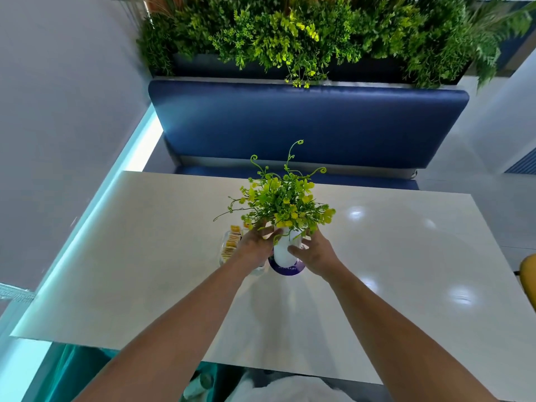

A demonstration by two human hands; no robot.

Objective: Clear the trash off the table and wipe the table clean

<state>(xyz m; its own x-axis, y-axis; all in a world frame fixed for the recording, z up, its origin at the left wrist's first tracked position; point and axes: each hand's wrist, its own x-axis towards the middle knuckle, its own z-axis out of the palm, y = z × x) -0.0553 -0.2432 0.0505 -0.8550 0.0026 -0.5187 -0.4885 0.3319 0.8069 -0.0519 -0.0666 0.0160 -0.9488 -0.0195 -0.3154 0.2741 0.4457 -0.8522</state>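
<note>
A white vase point(283, 250) with green and yellow artificial flowers point(285, 203) stands on a round purple coaster point(287, 268) in the middle of the white table point(139, 256). My left hand point(256, 245) grips the vase from the left, its fingers curled round the neck under the leaves. From the right, my right hand point(314, 252) holds the vase with thumb and fingers wrapped on its side. A clear container of yellow packets point(230, 246) sits just left of the vase, partly hidden behind my left hand.
A blue padded bench point(307, 123) runs along the far side of the table, with a planter of green foliage point(304, 33) above it. A grey wall point(58, 111) borders the left. A yellow chair edge point(529, 274) shows at the right. White cloth point(278, 387) lies below the near table edge.
</note>
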